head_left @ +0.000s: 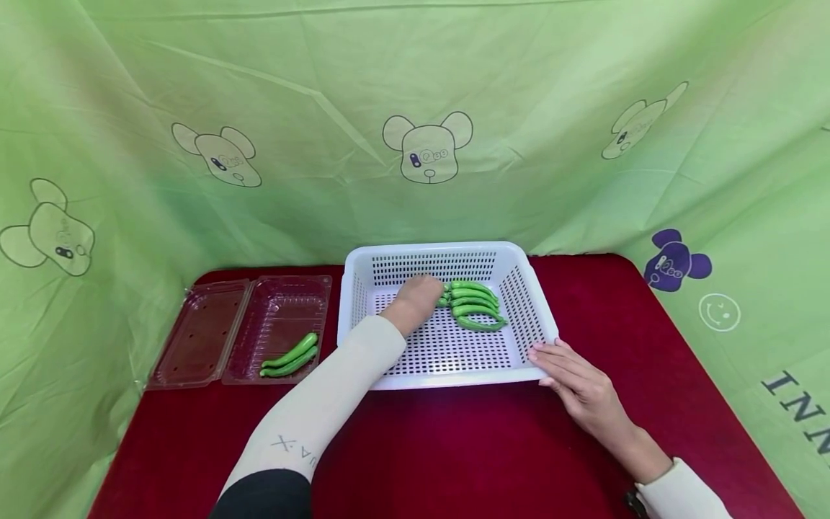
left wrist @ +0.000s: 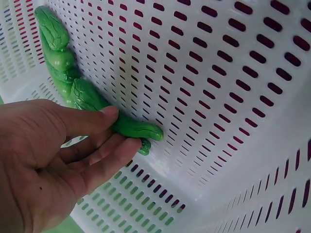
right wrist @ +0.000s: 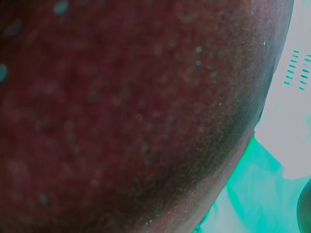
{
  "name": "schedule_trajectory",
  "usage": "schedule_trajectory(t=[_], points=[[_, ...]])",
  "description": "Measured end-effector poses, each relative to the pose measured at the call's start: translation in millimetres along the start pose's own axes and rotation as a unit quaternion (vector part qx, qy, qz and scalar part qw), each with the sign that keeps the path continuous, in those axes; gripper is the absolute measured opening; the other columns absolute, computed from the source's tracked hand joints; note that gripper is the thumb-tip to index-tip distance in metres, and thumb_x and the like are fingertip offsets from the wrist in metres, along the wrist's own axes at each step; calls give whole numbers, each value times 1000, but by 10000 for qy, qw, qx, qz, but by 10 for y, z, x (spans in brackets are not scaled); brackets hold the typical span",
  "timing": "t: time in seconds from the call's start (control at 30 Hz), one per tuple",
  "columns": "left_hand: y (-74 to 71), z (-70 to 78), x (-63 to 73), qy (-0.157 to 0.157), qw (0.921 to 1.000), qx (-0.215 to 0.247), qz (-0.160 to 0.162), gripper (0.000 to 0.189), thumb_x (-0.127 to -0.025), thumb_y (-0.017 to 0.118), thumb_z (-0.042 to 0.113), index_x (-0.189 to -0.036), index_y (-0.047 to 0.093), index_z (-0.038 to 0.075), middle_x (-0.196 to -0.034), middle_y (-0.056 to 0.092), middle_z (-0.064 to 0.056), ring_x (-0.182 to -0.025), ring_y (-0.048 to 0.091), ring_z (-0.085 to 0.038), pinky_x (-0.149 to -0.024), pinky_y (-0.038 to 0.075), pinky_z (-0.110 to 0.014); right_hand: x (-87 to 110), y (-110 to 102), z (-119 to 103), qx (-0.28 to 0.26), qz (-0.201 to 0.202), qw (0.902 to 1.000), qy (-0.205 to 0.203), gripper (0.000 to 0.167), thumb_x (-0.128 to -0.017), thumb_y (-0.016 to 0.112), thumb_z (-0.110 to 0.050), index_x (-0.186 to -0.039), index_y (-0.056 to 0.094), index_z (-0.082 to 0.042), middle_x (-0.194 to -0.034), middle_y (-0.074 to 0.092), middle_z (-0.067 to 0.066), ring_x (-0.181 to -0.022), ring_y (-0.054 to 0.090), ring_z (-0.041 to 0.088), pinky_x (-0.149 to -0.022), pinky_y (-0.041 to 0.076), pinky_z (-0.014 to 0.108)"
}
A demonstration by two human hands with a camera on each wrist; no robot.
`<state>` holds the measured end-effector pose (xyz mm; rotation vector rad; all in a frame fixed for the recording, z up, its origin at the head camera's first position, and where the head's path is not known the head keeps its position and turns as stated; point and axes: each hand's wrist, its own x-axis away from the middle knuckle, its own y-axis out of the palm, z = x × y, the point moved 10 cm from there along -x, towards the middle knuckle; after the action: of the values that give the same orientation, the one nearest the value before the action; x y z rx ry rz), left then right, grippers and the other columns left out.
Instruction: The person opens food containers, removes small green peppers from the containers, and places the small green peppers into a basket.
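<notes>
A white perforated plastic basket stands in the middle of the red table. My left hand reaches down into it, beside a row of green peppers on its floor. In the left wrist view, thumb and fingers pinch a long green pepper at the near end of that row, and another pepper tip shows just beneath it. My right hand grips the basket's front right corner, fingers over the rim and thumb below. A dark, blurred surface fills most of the right wrist view, hiding that grip.
Left of the basket lies an opened clear plastic clamshell container, its lid folded out to the left. Two green peppers lie in its front right part. A green printed cloth hangs behind and around the red table.
</notes>
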<state>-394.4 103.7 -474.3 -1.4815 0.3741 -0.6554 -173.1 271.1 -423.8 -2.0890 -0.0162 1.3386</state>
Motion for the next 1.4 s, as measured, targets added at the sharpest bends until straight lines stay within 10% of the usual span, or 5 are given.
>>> schedule_trajectory(t=[0.5,0.73,1.0,1.23,1.4], points=[[-203,-53,57,15,10000,39,17,30,-89,59,-11,-108,71,9,-111,73,-6,-104,69,-21,-93,59,-31,-7,7,-18,49,-8,10000,-28,38,-101,65,-23,-109,73,14,-112,75,21,-122,66,22,-123,37,35],[-833,-302,225,-111,9978,484,430,11,-98,58,1,-97,68,6,-99,70,-10,-88,66,-23,-76,60,-35,0,-9,-20,36,19,10000,-25,38,-101,65,-23,-109,73,13,-113,76,20,-123,66,21,-123,37,35],[-1507,-687,771,-346,9872,920,1259,20,-104,47,9,-89,61,6,-93,63,-9,-84,59,-23,-70,55,-36,8,-14,-49,111,47,9999,-57,37,-101,65,-22,-109,73,13,-113,75,21,-122,66,22,-123,37,34],[-1333,-1222,1350,-808,9836,889,1341,22,-102,55,8,-118,66,-2,-115,68,-19,-107,66,-37,-90,59,-50,2,-3,-68,15,61,9998,-164,37,-101,65,-21,-108,73,15,-112,75,22,-122,66,23,-123,37,35],[-1064,-1485,1693,-858,9856,759,1247,18,-98,60,3,-113,67,-3,-107,71,-20,-98,69,-36,-77,61,-49,-6,-23,-60,46,94,9998,-173,37,-101,65,-21,-108,73,14,-112,75,21,-122,66,23,-123,37,35]])
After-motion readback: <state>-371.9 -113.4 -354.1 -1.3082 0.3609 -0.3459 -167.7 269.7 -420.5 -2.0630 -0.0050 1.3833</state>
